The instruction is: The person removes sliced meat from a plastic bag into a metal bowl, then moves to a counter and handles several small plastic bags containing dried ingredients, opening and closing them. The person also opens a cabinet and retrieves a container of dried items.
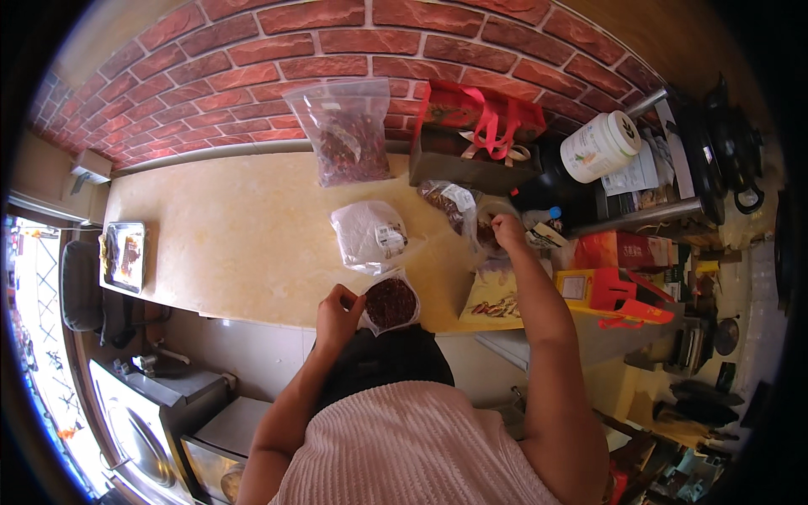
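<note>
My left hand (341, 317) pinches the left rim of an opened clear plastic bag (391, 303) full of dark red dried pieces, at the table's front edge. My right hand (507, 230) reaches to the right, its fingers bunched at a clear bag (486, 232) with dark reddish contents; whether they hold anything is hidden. Beside that bag lies another clear bag of dried goods (449, 201). Behind my left hand rests a white package with a label (369, 235). Farther back a large zip bag of dark red dried pieces (350, 142) leans on the brick-patterned wall.
A metal tray (124, 257) lies at the table's left end. A gift bag (476, 158) with pink ribbons stands at the back right, near a white tub (600, 146) and a metal rack (644, 218). Red and yellow boxes (593, 287) sit to the right of my right forearm.
</note>
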Demonstrator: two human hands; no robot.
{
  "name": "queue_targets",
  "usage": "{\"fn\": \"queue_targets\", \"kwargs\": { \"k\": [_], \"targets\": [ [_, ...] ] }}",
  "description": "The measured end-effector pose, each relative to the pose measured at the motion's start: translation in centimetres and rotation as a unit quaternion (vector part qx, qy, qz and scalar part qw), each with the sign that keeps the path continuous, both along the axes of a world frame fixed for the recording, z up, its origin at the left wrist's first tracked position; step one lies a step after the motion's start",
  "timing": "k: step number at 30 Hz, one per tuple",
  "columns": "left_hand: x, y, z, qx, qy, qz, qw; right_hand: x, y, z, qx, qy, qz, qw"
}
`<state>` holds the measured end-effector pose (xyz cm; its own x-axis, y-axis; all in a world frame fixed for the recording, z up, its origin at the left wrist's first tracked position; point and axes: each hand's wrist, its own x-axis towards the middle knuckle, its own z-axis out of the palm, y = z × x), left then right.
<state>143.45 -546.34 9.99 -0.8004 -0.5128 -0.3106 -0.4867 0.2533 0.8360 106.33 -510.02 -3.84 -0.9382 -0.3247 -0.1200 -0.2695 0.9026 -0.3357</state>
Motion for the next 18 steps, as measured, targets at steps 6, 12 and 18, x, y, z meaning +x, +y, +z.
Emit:
{"fn": "queue_targets", "kwargs": {
  "k": [6,12,18],
  "targets": [
    [-0.2,-0.1,0.7,-0.002,-0.004,0.005,1.000,0.2,0.1,-1.7,-0.029,0.007,-0.040,0.999],
    [-0.2,0.2,-0.4,-0.004,0.010,-0.014,1.000,0.9,0.9,-2.2,-0.114,-0.080,-0.064,0.988],
    [0.1,-0.1,0.4,-0.028,0.015,-0.018,0.999,1.8,-0.7,-0.8,-0.118,-0.077,-0.076,0.987]
  ]
}}
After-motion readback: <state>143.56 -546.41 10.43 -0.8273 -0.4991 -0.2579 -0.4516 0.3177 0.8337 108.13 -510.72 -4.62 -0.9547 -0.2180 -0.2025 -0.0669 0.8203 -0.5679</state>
